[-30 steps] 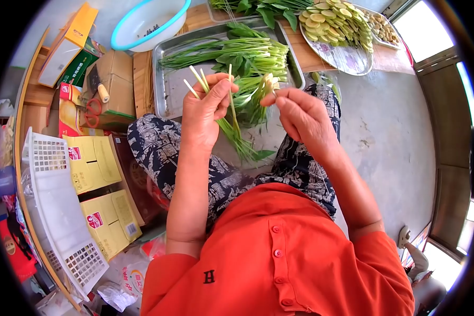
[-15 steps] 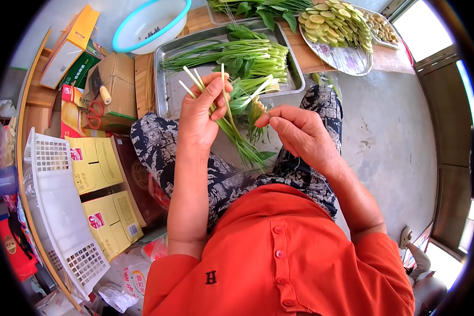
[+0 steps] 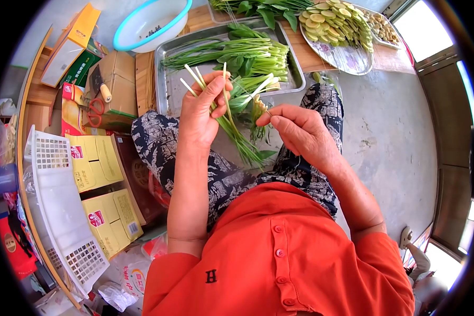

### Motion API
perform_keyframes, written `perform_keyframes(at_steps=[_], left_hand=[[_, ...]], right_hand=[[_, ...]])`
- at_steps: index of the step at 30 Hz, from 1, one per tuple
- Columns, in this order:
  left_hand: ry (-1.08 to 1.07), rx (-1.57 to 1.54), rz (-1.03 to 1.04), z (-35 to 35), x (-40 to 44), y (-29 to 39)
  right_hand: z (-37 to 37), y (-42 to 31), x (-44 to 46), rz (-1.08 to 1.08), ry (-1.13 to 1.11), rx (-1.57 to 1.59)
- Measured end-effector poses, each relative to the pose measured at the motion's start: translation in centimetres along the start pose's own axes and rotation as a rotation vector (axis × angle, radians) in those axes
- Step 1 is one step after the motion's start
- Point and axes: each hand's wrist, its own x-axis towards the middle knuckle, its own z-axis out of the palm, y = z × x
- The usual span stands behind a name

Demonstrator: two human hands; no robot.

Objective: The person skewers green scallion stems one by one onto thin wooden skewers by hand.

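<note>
My left hand is closed around a few long chives, their pale stem ends pointing up past the fingers and their green tips hanging down. My right hand pinches the end of a thin skewer, much of it hard to see. Close to these fingertips, a pale yellowish clump with green leaves below it is on or beside the skewer. Just beyond both hands, a metal tray holds bundled chives and leafy green stalks.
A white basin with a blue rim stands behind the tray. At the back right is a plate of sliced vegetables. Red-handled scissors and a wooden-handled knife rest by a cardboard box on the left.
Both hands keep nearly the same place and grip. The view has shifted very slightly; nothing has visibly been taken up or let go.
</note>
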Motion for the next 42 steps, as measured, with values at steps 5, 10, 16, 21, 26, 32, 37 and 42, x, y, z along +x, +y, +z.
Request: perform_keyframes(at_steps=[5, 10, 16, 21, 26, 32, 37, 42], left_hand=[[0.01, -0.003, -0.006, 0.0, 0.0, 0.0], [0.008, 0.002, -0.011, 0.0, 0.0, -0.1], [-0.013, 0.005, 0.009, -0.1, 0.1, 0.1], [-0.007, 0.046, 0.012, -0.4, 0.1, 0.4], [0.021, 0.054, -0.003, -0.1, 0.1, 0.7], [-0.02, 0.072, -0.042, -0.9, -0.1, 0.9], [-0.04, 0.231, -0.102, 0.6, -0.9, 0.0], [-0.019, 0.39, -0.033, 1.6, -1.2, -0.5]], right_hand=[[-0.1, -0.2, -0.2, 0.001, -0.014, 0.014], [-0.1, -0.1, -0.1, 0.011, 0.003, 0.004], [-0.2, -0.1, -0.1, -0.006, 0.009, -0.029], [-0.4, -0.2, -0.2, 0.006, -0.008, -0.011], [-0.4, -0.2, -0.2, 0.004, -0.016, -0.004], [-0.3, 0.0, -0.1, 0.006, -0.025, 0.004], [-0.1, -0.5, 0.3, -0.004, -0.008, 0.006], [-0.6, 0.9, 2.1, -0.053, 0.066, -0.022]])
